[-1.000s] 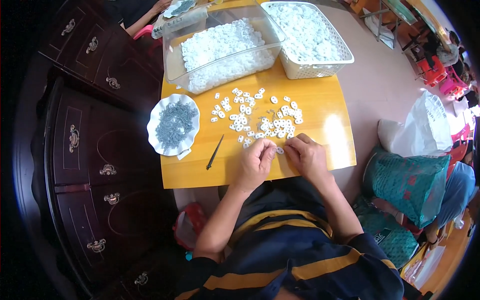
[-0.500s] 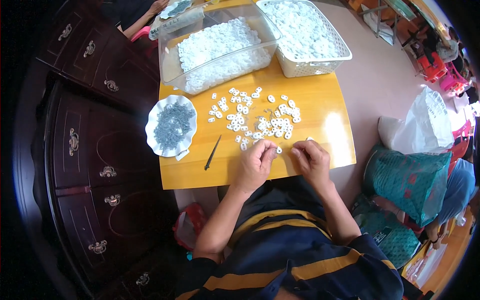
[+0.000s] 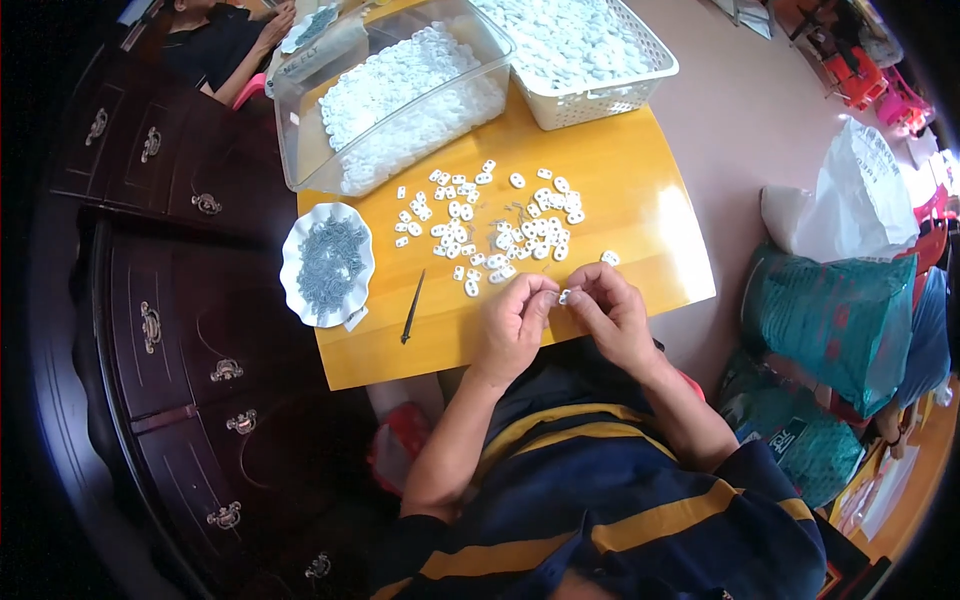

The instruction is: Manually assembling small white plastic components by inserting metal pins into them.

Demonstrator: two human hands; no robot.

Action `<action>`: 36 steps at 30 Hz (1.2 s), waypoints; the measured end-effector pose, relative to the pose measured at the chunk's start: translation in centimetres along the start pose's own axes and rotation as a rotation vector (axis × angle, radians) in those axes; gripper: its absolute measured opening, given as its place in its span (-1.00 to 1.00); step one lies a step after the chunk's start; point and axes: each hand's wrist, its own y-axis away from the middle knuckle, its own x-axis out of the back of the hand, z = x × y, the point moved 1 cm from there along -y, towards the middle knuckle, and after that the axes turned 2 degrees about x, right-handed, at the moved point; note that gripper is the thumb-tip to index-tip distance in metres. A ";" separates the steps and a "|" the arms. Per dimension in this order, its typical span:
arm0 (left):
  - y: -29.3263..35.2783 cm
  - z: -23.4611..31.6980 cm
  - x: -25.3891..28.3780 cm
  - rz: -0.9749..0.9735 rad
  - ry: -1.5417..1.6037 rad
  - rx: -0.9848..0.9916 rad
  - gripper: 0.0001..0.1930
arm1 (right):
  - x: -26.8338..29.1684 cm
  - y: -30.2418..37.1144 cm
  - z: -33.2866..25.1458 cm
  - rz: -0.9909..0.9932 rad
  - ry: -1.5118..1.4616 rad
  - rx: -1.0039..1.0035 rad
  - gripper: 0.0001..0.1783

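Note:
A small white plastic piece [image 3: 565, 297] is held up between my two hands near the table's front edge. My left hand [image 3: 520, 318] is pinched, thumb against forefinger, at the piece's left side. From the right, my right hand [image 3: 615, 315] pinches it too, its fingertips almost meeting the left ones. Anything smaller between the fingertips is too fine to make out. Just beyond the hands lie many loose white two-hole plastic pieces [image 3: 541, 236], with a few small grey screws [image 3: 513, 209] among them. One white piece [image 3: 610, 258] rests apart, beside my right hand.
A scalloped white dish [image 3: 292, 274] of grey screws stands at the left, near a dark pointed tool [image 3: 413, 310]. Behind are a clear bin [image 3: 300, 150] and a white basket [image 3: 600, 103] of white pieces. Dark drawers [image 3: 170, 300] flank the table; bags [image 3: 830, 320] stand right. Another person sits far left.
My right hand has moved left to my left hand, and its fingertips now meet the white piece. The whole view has shifted a little.

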 end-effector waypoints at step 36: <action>0.7 -0.6 -0.4 0.030 0.097 0.090 -0.93 | -1.1 0.6 0.9 0.181 0.202 0.142 -0.95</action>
